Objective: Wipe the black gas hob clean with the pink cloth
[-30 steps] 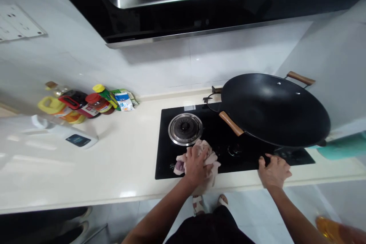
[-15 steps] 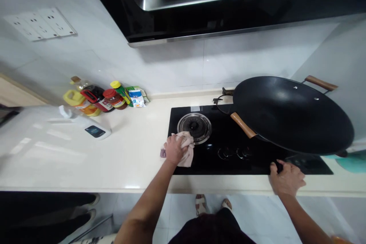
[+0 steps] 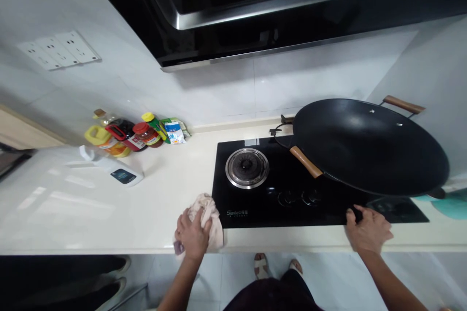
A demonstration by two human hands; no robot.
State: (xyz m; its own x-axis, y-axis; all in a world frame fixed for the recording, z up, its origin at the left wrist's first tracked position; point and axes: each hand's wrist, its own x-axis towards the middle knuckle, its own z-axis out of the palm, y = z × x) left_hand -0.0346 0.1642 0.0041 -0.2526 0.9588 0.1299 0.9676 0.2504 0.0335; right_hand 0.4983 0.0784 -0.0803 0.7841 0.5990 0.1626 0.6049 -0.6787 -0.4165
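Note:
My left hand [image 3: 193, 233] presses a crumpled pale pink cloth [image 3: 213, 221] onto the cream countertop [image 3: 146, 218], with its fingers closed over it. The cloth lies at the counter's front edge, against the left front corner of the black glass cooktop [image 3: 270, 211]. My right hand [image 3: 370, 228] rests on the front edge of the cooktop, thumb apart from the bent fingers, holding nothing that I can see. Behind it stands a large black wok [image 3: 368, 150] with wooden handles. A round burner [image 3: 247, 167] with a metal ring shows uncovered on the cooktop's left side.
A white spray bottle [image 3: 113, 167] lies on the left counter. Near the wall are a yellow-handled jug [image 3: 107, 143], a red-lidded jar [image 3: 148, 134] and seasoning packets [image 3: 175, 132]. A dark range hood [image 3: 292, 19] overhangs the back. Something teal [image 3: 450, 204] sits at far right.
My left hand has moved the cloth left and toward me, off the cooktop by the burner onto the counter. My right hand stays at the cooktop's front edge.

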